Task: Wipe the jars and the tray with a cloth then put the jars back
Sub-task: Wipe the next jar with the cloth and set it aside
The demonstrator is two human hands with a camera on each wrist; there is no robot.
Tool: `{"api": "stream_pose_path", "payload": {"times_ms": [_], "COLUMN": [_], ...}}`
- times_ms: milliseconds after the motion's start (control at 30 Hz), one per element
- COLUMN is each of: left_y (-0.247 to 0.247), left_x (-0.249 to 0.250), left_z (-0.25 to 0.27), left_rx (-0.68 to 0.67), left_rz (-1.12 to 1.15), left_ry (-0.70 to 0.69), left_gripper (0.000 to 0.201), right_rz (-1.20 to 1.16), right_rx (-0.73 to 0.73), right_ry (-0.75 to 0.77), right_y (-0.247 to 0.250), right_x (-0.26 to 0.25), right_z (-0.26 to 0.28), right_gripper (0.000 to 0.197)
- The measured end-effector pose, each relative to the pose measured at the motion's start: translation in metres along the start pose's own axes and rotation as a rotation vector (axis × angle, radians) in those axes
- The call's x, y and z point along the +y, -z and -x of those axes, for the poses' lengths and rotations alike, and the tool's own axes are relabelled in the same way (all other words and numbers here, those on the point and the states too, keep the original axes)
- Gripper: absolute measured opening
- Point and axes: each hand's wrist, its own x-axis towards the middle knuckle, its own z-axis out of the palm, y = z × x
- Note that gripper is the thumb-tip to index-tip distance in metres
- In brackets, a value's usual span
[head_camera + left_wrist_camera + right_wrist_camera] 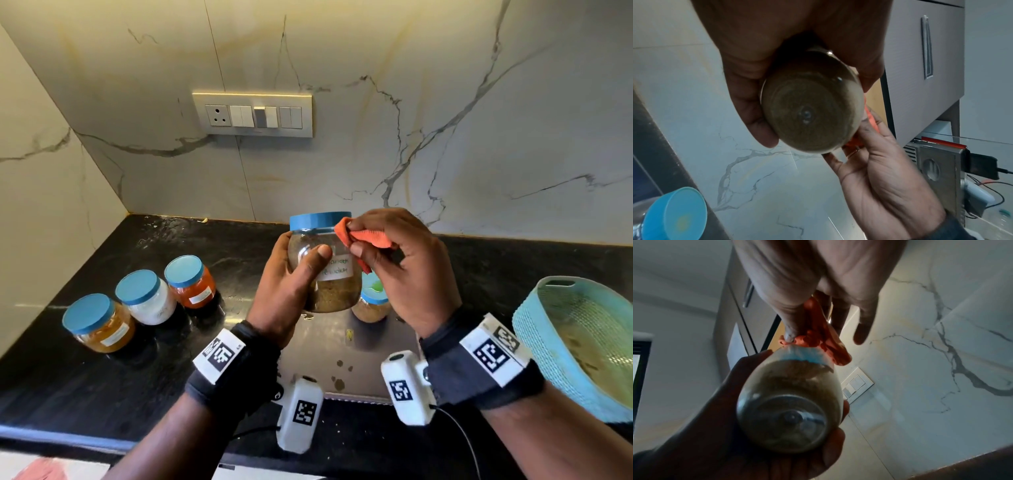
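Observation:
My left hand (294, 274) grips a clear jar of brown powder (337, 291) with a blue lid (320, 221) and a white label, held upright above the black counter. Both wrist views show the jar's round base (809, 112) (789, 418) from below. My right hand (394, 260) pinches an orange cloth (368, 238) (818, 337) and presses it against the jar's neck just under the lid. Three blue-lidded jars stand at the left: an amber one (99, 323), a white one (147, 296) and an orange one (191, 281). Another brown jar (371, 306) stands behind the held jar. The teal tray (582, 346) sits at the right.
A marble backsplash carries a switch panel (253, 114). The side wall closes the counter's left end. A steel plate (342, 356) with a few spots lies on the counter (68, 377) under my hands. The counter's front edge runs just below my wrists.

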Motion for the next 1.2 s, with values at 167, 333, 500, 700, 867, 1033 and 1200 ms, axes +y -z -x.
{"api": "stream_pose_path", "payload": {"times_ms": [167,333,500,700,867,1033,1200], "left_y": [0.002,0.006,0.000,-0.001,-0.009,-0.015,-0.007], "left_x": [0.003,0.003,0.003,0.004,0.000,0.005,0.006], "left_z": [-0.003,0.000,0.002,0.004,0.007,0.003,0.001], "left_rx": [0.042,0.040,-0.014,0.021,0.012,0.043,0.019], "left_rz": [0.039,0.009,-0.007,-0.025,-0.027,0.070,0.135], "left_ry": [-0.016,-0.024,-0.042,-0.098,-0.053,-0.078,-0.051], "left_gripper": [0.073,0.074,0.068,0.065,0.052,0.070,0.078], "right_rz": [0.113,0.238,0.095,0.456,0.360,0.302,0.418], "right_rx": [-0.034,-0.153,-0.024,-0.189,-0.155,-0.114,-0.175], "right_ry": [0.047,0.216,0.052,0.353,0.274,0.199,0.379], "right_y": [-0.009,-0.002,0.008,0.005,0.012,0.012,0.010], "right_x": [-0.016,-0.016,-0.010,-0.029,-0.026,-0.032,-0.034], "right_z": [0.029,0.037,-0.001,0.034,0.016,0.012,0.041], "right_gripper": [0.022,0.020,0.023,0.023,0.019,0.023,0.020]}}
